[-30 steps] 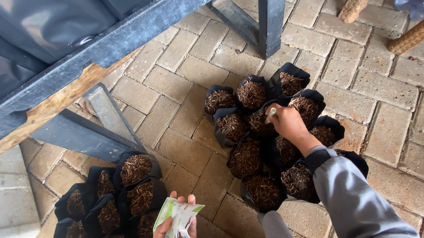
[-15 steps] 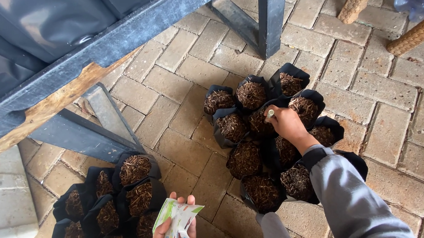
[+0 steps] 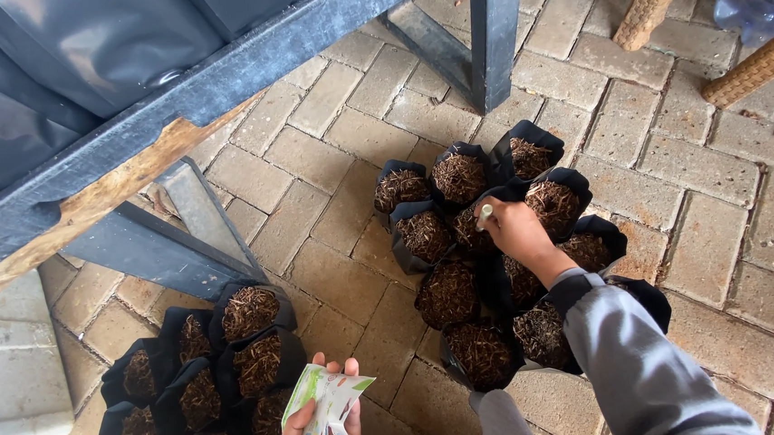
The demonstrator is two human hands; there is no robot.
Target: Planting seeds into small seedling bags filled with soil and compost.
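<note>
Two clusters of soil-filled black grow bags (image 3: 451,290) sit on the brick floor (image 3: 324,95): at three o'clock the right hand (image 3: 517,231) pinches a small pale stick (image 3: 486,211) over one, while at six o'clock the left hand (image 3: 316,431) grips an opened seed packet (image 3: 327,403), so seeding looks underway.

- Small pale object (image 3: 485,212) at the right hand's (image 3: 517,232) fingertips: too small to identify.
- Left hand (image 3: 322,431): wrist cut by bottom edge.
- Packet (image 3: 326,407): lower part hidden behind fingers.
</note>
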